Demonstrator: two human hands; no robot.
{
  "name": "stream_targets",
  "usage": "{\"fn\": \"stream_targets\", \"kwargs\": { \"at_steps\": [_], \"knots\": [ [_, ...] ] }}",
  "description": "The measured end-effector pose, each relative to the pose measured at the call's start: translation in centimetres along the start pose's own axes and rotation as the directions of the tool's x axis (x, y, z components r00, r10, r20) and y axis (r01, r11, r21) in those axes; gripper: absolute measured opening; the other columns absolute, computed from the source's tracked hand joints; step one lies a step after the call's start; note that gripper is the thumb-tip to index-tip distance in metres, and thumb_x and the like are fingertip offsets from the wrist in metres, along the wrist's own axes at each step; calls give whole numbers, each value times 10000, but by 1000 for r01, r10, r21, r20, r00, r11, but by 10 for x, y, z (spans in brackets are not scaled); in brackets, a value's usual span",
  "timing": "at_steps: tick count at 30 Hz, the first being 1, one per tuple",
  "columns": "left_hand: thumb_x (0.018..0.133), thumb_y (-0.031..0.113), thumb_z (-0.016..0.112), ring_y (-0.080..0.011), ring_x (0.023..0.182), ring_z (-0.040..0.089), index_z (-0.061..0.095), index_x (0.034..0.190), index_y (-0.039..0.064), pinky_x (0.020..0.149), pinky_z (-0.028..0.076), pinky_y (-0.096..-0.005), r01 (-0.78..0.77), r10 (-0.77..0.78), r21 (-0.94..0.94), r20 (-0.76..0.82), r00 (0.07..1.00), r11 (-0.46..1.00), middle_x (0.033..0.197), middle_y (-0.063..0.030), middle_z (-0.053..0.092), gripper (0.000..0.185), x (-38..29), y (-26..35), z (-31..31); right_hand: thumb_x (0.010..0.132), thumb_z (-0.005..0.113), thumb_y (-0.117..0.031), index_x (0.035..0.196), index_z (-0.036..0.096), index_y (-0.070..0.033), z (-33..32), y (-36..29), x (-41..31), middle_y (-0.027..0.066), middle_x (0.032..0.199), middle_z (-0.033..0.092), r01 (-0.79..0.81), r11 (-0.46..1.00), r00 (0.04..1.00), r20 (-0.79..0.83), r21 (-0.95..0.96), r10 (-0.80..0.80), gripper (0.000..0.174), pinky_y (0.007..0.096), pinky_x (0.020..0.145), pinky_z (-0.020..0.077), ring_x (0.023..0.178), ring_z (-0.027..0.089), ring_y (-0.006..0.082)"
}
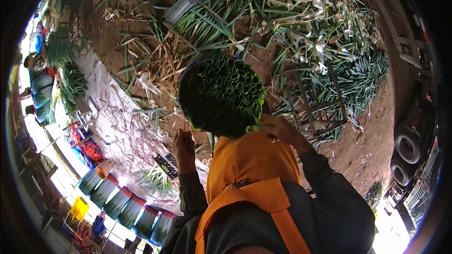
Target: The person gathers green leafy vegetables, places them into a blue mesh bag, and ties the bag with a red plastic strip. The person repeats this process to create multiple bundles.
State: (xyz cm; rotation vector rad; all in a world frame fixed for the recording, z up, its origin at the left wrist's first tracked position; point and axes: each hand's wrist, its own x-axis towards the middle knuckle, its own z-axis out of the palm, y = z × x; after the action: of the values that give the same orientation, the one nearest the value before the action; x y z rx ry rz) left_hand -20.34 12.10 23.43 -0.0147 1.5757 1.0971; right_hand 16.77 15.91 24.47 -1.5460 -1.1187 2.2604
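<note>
Before me stands a big round bundle of green onions (222,95), its cut hollow leaf ends facing up and its lower left in dark shadow. A band runs around its far rim. My left hand (184,146) is at the near left of the bundle, its fingers closed on a thin red string (185,125) that runs toward the bundle's edge. At the near right edge, my right hand (282,130) has its fingers bent beside a loose green leaf piece (253,128); whether it grips that piece is unclear. An orange apron (250,162) covers my lap.
Loose green onions and trimmings (310,14) litter the dirt floor ahead. A metal frame (319,113) stands at right, a metal tray (179,8) beyond the bundle. A white sheet (116,113) lies left, with tied bundles (132,211) lined up behind it. Truck wheels (406,144) stand far right.
</note>
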Motion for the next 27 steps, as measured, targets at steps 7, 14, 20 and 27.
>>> {"fn": "stream_targets", "kwargs": {
  "at_steps": [7, 14, 20, 27],
  "knots": [
    [1023, 204, 523, -34, 492, 318, 538, 871, 110, 421, 228, -208, 36, -36, -101, -6, 999, 994, 706, 21, 516, 180, 0, 1, 8, 925, 662, -307, 1062, 653, 43, -36, 14, -9, 155, 785, 669, 139, 795, 934, -188, -590, -303, 376, 383, 580, 523, 657, 658, 280],
    [1018, 229, 541, -40, 473, 298, 524, 866, 106, 400, 219, -214, 60, -60, -91, -2, 998, 994, 693, 13, 508, 196, -3, 5, 13, 919, 668, -392, 721, 606, -4, 4, 6, 104, 154, 545, 510, -114, 446, 987, -152, -888, -51, 441, 485, 538, 431, 484, 492, 315],
    [1022, 257, 531, -42, 462, 292, 512, 865, 113, 391, 218, -216, 58, -59, -43, -15, 998, 997, 666, 20, 476, 215, -5, 6, 16, 961, 595, -404, 662, 531, -69, 22, 53, 127, 122, 543, 458, -20, 948, 977, -206, -317, -49, 453, 479, 522, 446, 518, 527, 298],
    [1036, 274, 495, -39, 432, 278, 509, 811, 131, 365, 216, -209, 62, -63, -11, -85, 994, 998, 624, 50, 417, 267, 0, 7, 3, 939, 626, -252, 1022, 658, -95, 37, -54, 64, 120, 915, 648, 489, 426, 694, 44, -761, -718, 181, 419, 678, 524, 820, 654, 286]
  ]
}}
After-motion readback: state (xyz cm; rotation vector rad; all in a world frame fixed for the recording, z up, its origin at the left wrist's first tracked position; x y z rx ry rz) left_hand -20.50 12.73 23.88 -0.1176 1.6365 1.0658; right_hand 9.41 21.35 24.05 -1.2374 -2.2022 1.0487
